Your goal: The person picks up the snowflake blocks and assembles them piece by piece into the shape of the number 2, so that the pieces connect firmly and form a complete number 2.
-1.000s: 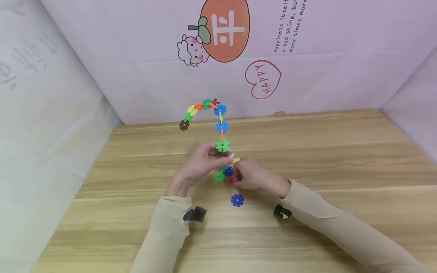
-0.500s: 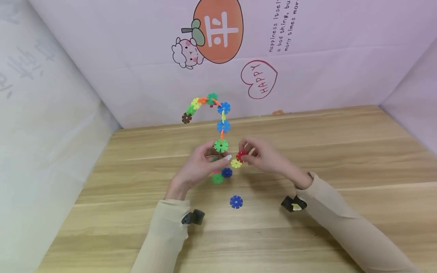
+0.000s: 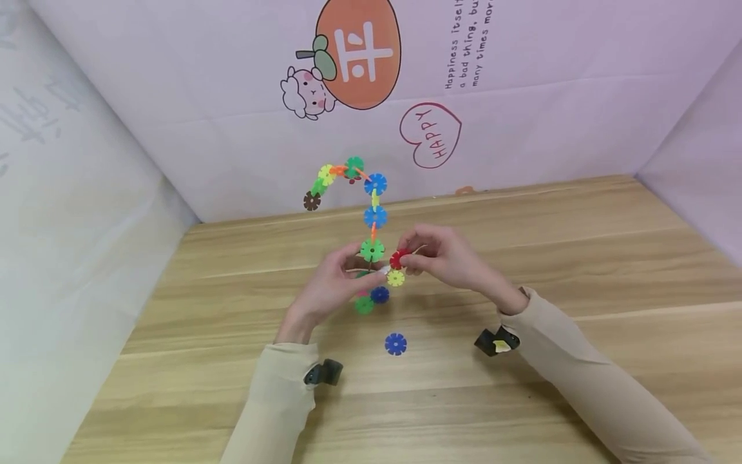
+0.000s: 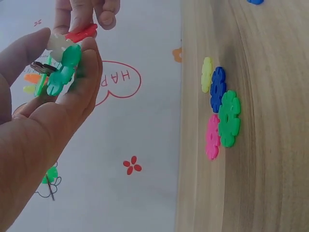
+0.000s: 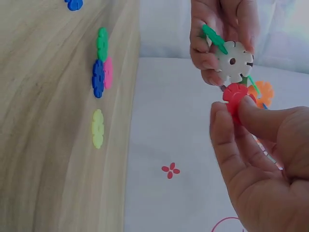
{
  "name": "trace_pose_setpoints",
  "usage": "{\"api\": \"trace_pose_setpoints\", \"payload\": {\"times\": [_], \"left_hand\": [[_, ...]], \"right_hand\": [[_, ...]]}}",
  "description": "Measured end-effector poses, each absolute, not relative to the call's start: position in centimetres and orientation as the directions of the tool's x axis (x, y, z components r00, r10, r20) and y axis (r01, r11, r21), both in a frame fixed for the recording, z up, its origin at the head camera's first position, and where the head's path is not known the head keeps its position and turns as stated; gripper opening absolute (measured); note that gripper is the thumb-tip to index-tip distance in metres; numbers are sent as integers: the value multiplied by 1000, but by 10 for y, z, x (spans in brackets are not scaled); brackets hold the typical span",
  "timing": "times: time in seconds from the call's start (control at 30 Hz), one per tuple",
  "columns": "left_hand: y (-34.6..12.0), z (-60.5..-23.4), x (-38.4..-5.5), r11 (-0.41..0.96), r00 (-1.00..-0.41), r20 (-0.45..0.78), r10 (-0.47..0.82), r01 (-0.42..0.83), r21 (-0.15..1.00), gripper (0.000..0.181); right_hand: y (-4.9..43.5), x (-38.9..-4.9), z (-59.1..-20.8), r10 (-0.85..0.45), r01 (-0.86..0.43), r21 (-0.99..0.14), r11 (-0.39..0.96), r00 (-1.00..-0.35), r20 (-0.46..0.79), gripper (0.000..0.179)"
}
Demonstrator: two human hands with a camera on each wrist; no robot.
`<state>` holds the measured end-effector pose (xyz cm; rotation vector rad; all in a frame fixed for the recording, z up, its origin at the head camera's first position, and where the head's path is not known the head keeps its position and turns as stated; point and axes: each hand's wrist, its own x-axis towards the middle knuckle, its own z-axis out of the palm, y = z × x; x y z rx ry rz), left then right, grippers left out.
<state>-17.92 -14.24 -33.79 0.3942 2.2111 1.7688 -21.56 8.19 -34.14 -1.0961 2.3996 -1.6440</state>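
My left hand [image 3: 333, 280] holds the lower end of a curved chain of interlocking snowflake discs [image 3: 375, 217]. The chain rises, then bends left to a brown disc [image 3: 312, 201]. Between finger and thumb of my right hand [image 3: 446, 258] is a red snowflake disc [image 5: 235, 99]. In the right wrist view the red disc is right at the edge of the white disc [image 5: 234, 62] at the chain's held end. A teal disc [image 4: 64, 72] shows by my left fingers. My left hand partly hides this end of the chain in the head view.
Below the hands, a yellow disc [image 5: 98, 128], a dark blue disc [image 4: 218, 90], a green disc [image 4: 229, 118] and a pink disc [image 4: 212, 137] lie close together on the wooden table [image 3: 556, 258]. Another blue disc [image 3: 396, 344] lies nearer me. A printed backdrop [image 3: 522, 129] stands behind.
My right hand has lifted from low beside the loose discs, bringing the red disc up and then left to the chain's end. My left hand keeps its hold on the chain.
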Motion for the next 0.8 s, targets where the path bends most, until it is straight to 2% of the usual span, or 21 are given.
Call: {"api": "trace_pose_setpoints", "payload": {"times": [0.23,0.47,0.8], "left_hand": [[-143,-338,-179,166,-918,-41,394,28,986,38],[-143,-338,-179,150,-922,-33,385,27,988,34],[-142,-340,-180,175,-918,-26,396,47,984,34]], "right_hand": [[81,-216,-343,-552,-507,-848,155,-756,351,12],[82,-215,-339,-548,-489,-863,129,-760,349,12],[80,-214,-340,-558,-530,-835,149,-742,372,12]]}}
